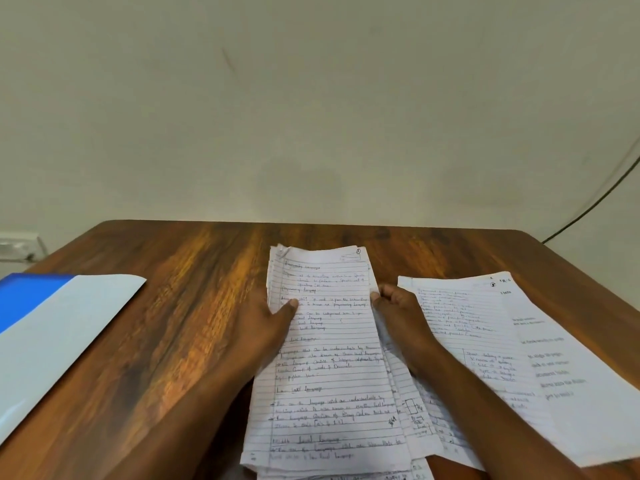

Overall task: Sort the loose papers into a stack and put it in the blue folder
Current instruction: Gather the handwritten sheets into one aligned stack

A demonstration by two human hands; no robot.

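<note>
I have a stack of lined papers point(329, 355) in the middle of the wooden counter point(180, 306), handwriting facing up. My left hand point(270, 327) takes the stack's left edge, thumb curled over the top sheet and the other fingers hidden underneath, so that grip is closed on the paper. My right hand point(398, 313) has its fingers curled round the stack's right edge, pinching it about level with the left hand. To the right of the stack, touching and partly tucked under it, lie more loose sheets point(512, 358), fanned out flat, some handwritten and one printed. Well to the left of the stack sits the blue folder point(24, 299), with a white sheet point(65, 337) lying across most of it.
</note>
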